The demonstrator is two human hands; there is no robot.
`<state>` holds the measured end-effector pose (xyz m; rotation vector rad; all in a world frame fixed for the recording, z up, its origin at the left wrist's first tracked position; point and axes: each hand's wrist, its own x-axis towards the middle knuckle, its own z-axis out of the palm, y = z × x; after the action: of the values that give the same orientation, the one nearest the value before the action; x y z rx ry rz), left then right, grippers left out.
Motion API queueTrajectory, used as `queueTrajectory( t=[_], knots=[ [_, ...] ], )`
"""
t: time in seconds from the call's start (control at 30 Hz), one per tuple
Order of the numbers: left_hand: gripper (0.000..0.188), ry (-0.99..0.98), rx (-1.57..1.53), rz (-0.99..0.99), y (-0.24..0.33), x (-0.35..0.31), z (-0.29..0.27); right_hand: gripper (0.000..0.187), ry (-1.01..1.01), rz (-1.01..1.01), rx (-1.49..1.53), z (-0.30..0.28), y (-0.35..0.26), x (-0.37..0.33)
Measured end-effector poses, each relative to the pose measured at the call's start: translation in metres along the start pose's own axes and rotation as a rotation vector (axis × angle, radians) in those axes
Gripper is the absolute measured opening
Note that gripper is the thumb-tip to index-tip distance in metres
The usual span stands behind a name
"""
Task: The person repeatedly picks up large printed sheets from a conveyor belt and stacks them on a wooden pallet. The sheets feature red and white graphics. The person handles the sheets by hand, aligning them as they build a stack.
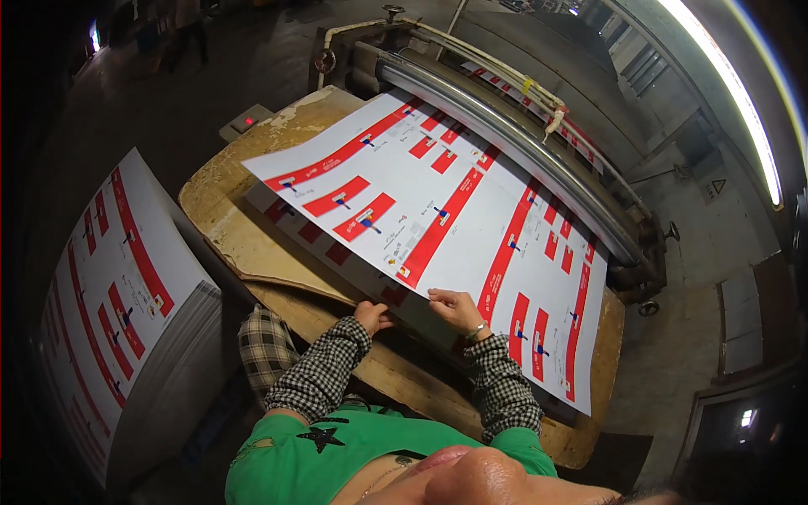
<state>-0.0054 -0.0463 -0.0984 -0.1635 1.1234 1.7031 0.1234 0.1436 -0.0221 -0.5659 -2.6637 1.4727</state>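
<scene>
A large white printed sheet (471, 244) with red bands and small blue marks slopes from the metal roller down toward me. My right hand (457, 311), fingers pinched together, grips its near edge, which is lifted and slightly curved. Beneath it lies a second printed sheet (290, 220), mostly covered by the first. My left hand (373, 318) is closed at the near edge of this lower sheet, left of my right hand; its fingertips are partly hidden. Both sheets rest over a worn wooden table (227, 202).
A tall stack of similar printed sheets (126, 278) stands at left, beside the table. Across the far side runs the metal roller (513, 160), with a pipe frame and handwheels (325, 61). A control box (246, 123) with a red light sits past the table's left edge.
</scene>
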Motion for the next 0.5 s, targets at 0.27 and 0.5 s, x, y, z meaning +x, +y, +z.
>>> queueTrajectory(
  t=[0.27,0.5],
  knots=[
    [0.021,-0.041,0.0,0.006,-0.001,0.007,0.0,0.032,-0.02,0.1,0.03,0.037,0.018,-0.002],
    [0.025,-0.066,-0.003,0.005,0.003,0.002,-0.002,0.035,0.287,0.208,-0.075,0.025,0.045,0.049]
  ],
)
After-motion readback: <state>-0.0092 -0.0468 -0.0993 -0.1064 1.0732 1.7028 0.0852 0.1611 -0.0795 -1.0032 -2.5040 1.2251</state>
